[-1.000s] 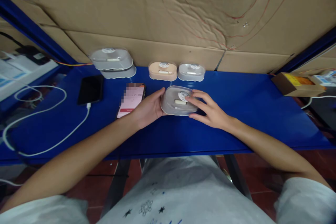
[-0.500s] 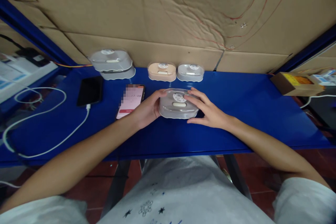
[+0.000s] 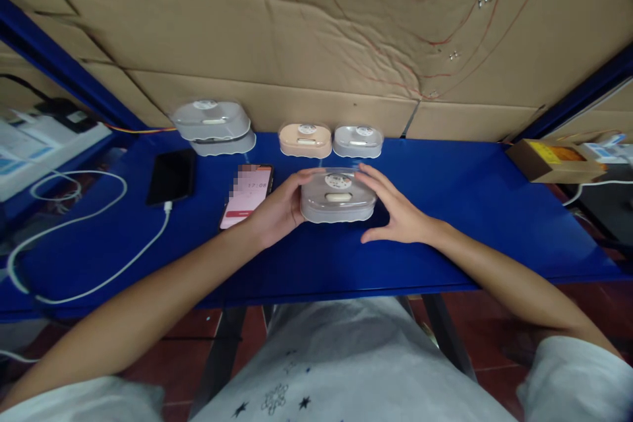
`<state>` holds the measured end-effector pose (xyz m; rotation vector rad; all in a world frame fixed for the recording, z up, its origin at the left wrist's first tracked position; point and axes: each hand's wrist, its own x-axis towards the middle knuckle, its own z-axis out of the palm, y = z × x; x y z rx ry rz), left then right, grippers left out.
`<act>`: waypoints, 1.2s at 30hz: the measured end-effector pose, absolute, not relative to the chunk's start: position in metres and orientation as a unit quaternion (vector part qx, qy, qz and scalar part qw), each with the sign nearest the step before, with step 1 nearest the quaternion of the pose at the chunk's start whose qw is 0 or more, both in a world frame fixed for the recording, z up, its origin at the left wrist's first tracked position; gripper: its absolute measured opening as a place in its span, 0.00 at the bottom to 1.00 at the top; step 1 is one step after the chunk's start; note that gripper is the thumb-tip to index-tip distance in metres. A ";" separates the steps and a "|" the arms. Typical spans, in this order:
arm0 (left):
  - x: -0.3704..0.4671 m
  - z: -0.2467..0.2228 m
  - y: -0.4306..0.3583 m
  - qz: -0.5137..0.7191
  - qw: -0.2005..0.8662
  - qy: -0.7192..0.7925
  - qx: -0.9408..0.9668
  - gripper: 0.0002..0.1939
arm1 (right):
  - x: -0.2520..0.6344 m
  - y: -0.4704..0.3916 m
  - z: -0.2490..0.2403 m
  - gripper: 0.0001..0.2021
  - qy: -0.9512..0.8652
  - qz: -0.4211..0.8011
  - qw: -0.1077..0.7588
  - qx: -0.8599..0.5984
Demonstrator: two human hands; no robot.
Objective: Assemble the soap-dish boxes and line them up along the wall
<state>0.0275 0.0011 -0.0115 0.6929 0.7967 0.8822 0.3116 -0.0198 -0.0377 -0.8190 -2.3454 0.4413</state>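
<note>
A grey oval box (image 3: pixel 338 204) with a clear lid, a round sticker and a pale handle is at the middle of the blue table (image 3: pixel 445 191). My left hand (image 3: pixel 283 208) grips its left end, thumb near the top edge and the other fingers partly hidden behind the side. Around the box's right end, my right hand (image 3: pixel 398 211) has its fingers spread; the upper fingertips are at the lid's upper right edge and the thumb stands apart from the box. A lit phone (image 3: pixel 247 194) lies just left of my left hand.
Along the back stand a peach box (image 3: pixel 305 140), a smaller grey box (image 3: pixel 358 141) and two stacked grey boxes (image 3: pixel 215 125). A dark phone (image 3: pixel 171 177) with a white cable (image 3: pixel 123 271) is at left, a cardboard carton (image 3: pixel 548 161) at right.
My right hand has loosened around the box; its thumb has moved away and its fingers have shifted off the lid's top toward the edge. My left hand keeps its hold. The view has tilted slightly.
</note>
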 end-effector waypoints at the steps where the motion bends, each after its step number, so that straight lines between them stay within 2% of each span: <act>1: 0.027 -0.011 0.001 0.406 0.772 0.365 0.325 0.13 | 0.312 -0.019 -0.038 0.56 -0.882 0.168 0.308 -0.315; 5: 0.027 -0.016 0.000 0.382 0.766 0.369 0.363 0.15 | 0.318 -0.011 -0.037 0.45 -0.877 0.164 0.310 -0.329; 8: 0.027 -0.024 0.003 0.374 0.697 0.406 0.456 0.23 | 0.326 -0.003 -0.036 0.43 -0.878 0.169 0.295 -0.336; 11: 0.021 -0.029 0.008 0.386 0.499 0.445 0.636 0.31 | 0.336 0.007 -0.038 0.41 -0.880 0.160 0.283 -0.347; 14: 0.012 -0.028 0.015 0.355 0.276 0.434 0.781 0.33 | 0.354 0.021 -0.042 0.40 -0.877 0.153 0.279 -0.360; 17: 0.005 -0.025 0.027 0.312 0.185 0.433 0.825 0.35 | 0.379 0.035 -0.043 0.40 -0.864 0.160 0.268 -0.396; 21: 0.001 -0.024 0.061 0.260 0.133 0.454 0.841 0.40 | 0.419 0.048 -0.040 0.40 -0.844 0.161 0.242 -0.450; 25: 0.002 -0.021 0.096 0.200 0.133 0.466 0.851 0.42 | 0.457 0.054 -0.037 0.40 -0.817 0.148 0.237 -0.505; 29: 0.003 -0.013 0.094 0.179 0.124 0.454 0.864 0.38 | 0.486 0.062 -0.040 0.40 -0.779 0.123 0.244 -0.565; 33: 0.003 -0.010 0.058 0.175 0.117 0.446 0.870 0.33 | 0.500 0.068 -0.049 0.40 -0.727 0.082 0.265 -0.628; 36: 0.006 -0.011 0.028 0.199 0.106 0.430 0.874 0.24 | 0.497 0.072 -0.055 0.40 -0.714 0.067 0.281 -0.638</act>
